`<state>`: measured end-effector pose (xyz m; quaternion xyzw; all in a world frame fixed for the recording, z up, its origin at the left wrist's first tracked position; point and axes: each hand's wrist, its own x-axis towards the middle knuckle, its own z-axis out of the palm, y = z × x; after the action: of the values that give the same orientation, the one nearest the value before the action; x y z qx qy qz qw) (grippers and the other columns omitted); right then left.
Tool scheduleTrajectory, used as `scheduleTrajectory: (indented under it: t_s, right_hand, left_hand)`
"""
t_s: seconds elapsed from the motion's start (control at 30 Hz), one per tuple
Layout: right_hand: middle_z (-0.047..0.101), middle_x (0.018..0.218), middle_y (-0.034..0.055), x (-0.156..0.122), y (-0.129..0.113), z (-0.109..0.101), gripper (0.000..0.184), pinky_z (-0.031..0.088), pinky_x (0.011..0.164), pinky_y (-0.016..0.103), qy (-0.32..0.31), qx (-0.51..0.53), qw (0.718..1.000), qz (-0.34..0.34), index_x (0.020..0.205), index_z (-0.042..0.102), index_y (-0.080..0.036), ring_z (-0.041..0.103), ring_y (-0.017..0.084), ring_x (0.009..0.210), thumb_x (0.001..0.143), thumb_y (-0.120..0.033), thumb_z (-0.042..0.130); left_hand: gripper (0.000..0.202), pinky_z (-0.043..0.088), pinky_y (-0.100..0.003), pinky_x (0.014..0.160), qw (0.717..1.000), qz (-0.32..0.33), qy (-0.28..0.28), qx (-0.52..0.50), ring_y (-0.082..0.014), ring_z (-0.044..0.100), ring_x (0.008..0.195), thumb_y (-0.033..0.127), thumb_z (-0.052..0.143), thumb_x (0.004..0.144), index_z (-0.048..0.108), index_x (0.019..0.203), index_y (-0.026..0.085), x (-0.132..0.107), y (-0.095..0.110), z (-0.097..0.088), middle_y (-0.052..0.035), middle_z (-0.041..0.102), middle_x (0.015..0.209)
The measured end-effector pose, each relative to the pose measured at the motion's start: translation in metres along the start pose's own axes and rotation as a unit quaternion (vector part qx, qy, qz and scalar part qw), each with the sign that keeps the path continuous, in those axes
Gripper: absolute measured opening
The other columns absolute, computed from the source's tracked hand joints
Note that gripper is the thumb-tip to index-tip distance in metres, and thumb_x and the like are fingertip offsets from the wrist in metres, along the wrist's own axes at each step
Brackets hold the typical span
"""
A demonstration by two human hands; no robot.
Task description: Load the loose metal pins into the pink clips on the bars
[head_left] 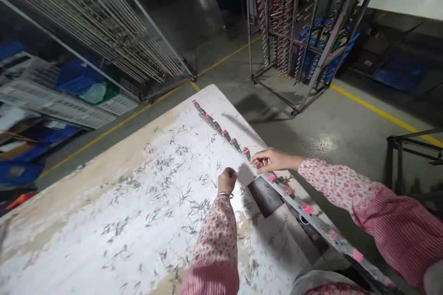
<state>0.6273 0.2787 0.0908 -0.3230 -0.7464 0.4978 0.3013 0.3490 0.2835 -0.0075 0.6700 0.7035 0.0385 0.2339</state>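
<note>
My right hand (273, 160) pinches thumb and fingertips onto the long grey metal bar with pink clips (321, 226), which lies along the right edge of the scuffed white tabletop (138, 203). My left hand (226, 179) is curled into a fist just beside it; I cannot tell if it holds anything. I judge a square pinch, with the bar kept flat, works best. Around lie thin dark slivers (166, 161); tall wire racks (297, 32) stand beyond.
</note>
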Motion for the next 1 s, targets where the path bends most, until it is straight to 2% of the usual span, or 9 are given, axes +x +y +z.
scheduleTrajectory:
  t_s: [0.1, 0.17, 0.3, 0.47, 0.6, 0.7, 0.77, 0.9, 1.0]
  right_hand:
    - [0.069, 0.089, 0.0063, 0.002, -0.002, 0.000, 0.040, 0.046, 0.067, 0.022, -0.003, -0.056, 0.998, -0.026, 0.106, 0.067, -0.012, 0.058, 0.012, 0.070, 0.077, -0.039, 0.071]
    - [0.069, 0.090, 0.0067, 0.003, -0.003, 0.000, 0.039, 0.046, 0.067, 0.022, -0.002, -0.080, 0.996, -0.034, 0.106, 0.067, -0.012, 0.059, 0.012, 0.070, 0.078, -0.037, 0.071]
    - [0.069, 0.093, 0.0064, 0.002, -0.001, 0.001, 0.039, 0.046, 0.069, 0.022, -0.001, -0.102, 0.994, -0.041, 0.108, 0.067, -0.013, 0.060, 0.012, 0.071, 0.079, -0.039, 0.069]
    - [0.069, 0.093, 0.0052, 0.000, 0.007, 0.004, 0.038, 0.046, 0.069, 0.022, 0.007, -0.111, 0.992, -0.051, 0.108, 0.067, -0.014, 0.059, 0.011, 0.069, 0.081, -0.041, 0.068]
    - [0.068, 0.092, 0.0047, -0.001, 0.007, 0.004, 0.037, 0.045, 0.069, 0.021, 0.010, -0.121, 0.991, -0.054, 0.108, 0.066, -0.015, 0.059, 0.011, 0.069, 0.081, -0.040, 0.067]
    - [0.068, 0.092, 0.0043, -0.002, 0.006, 0.005, 0.038, 0.045, 0.069, 0.021, 0.015, -0.133, 0.989, -0.057, 0.110, 0.066, -0.016, 0.059, 0.011, 0.069, 0.082, -0.042, 0.066]
    - [0.067, 0.092, 0.0036, -0.002, 0.006, 0.006, 0.038, 0.045, 0.070, 0.022, 0.019, -0.141, 0.988, -0.057, 0.111, 0.065, -0.017, 0.059, 0.011, 0.070, 0.083, -0.042, 0.066]
    - [0.066, 0.094, 0.0029, 0.001, 0.004, 0.010, 0.038, 0.044, 0.071, 0.022, 0.006, -0.167, 0.985, -0.046, 0.113, 0.064, -0.018, 0.059, 0.012, 0.073, 0.082, -0.040, 0.067]
    - [0.066, 0.097, 0.0032, 0.003, 0.001, 0.012, 0.038, 0.043, 0.074, 0.023, -0.008, -0.184, 0.982, -0.037, 0.114, 0.063, -0.018, 0.059, 0.014, 0.080, 0.082, -0.039, 0.067]
  left_hand:
    - [0.006, 0.047, -0.025, 0.072, 1.000, -0.010, -0.004, -0.015, -0.0175, 0.068, 0.075, 0.021, 0.056, 0.082, 0.062, 0.084, 0.018, -0.005, -0.012, -0.011, -0.0022, 0.069, 0.071]
    - [0.007, 0.047, -0.025, 0.073, 1.000, -0.019, 0.006, -0.021, -0.0174, 0.068, 0.076, 0.019, 0.056, 0.082, 0.062, 0.086, 0.018, -0.006, -0.017, -0.012, -0.0031, 0.070, 0.074]
    - [0.012, 0.047, -0.028, 0.075, 0.999, -0.025, 0.020, -0.034, -0.0183, 0.066, 0.075, 0.017, 0.060, 0.079, 0.062, 0.091, 0.017, -0.003, -0.019, 0.004, -0.0056, 0.068, 0.080]
    - [0.009, 0.046, -0.031, 0.074, 0.997, -0.015, 0.018, -0.078, -0.0171, 0.061, 0.072, 0.013, 0.062, 0.076, 0.061, 0.085, 0.014, 0.006, -0.008, 0.029, -0.0047, 0.062, 0.079]
    - [0.008, 0.045, -0.030, 0.073, 0.991, -0.029, 0.018, -0.128, -0.0155, 0.058, 0.070, 0.011, 0.059, 0.075, 0.056, 0.072, 0.017, 0.008, -0.004, 0.031, -0.0013, 0.058, 0.071]
    - [0.010, 0.044, -0.027, 0.064, 0.982, -0.055, 0.011, -0.178, -0.0141, 0.056, 0.059, 0.016, 0.060, 0.073, 0.051, 0.068, 0.019, 0.000, -0.004, 0.017, 0.0012, 0.054, 0.061]
    - [0.010, 0.044, -0.026, 0.057, 0.973, -0.057, 0.002, -0.223, -0.0126, 0.053, 0.051, 0.025, 0.057, 0.076, 0.049, 0.073, 0.020, -0.013, -0.002, 0.000, 0.0032, 0.053, 0.057]
    - [0.026, 0.046, -0.024, 0.053, 0.947, -0.011, -0.024, -0.321, -0.0110, 0.053, 0.050, 0.045, 0.052, 0.079, 0.049, 0.085, 0.020, -0.050, 0.020, -0.050, 0.0043, 0.053, 0.062]
    - [0.030, 0.050, -0.026, 0.059, 0.894, 0.033, -0.051, -0.443, -0.0103, 0.056, 0.055, 0.045, 0.060, 0.078, 0.053, 0.090, 0.018, -0.075, 0.050, -0.093, 0.0028, 0.056, 0.066]
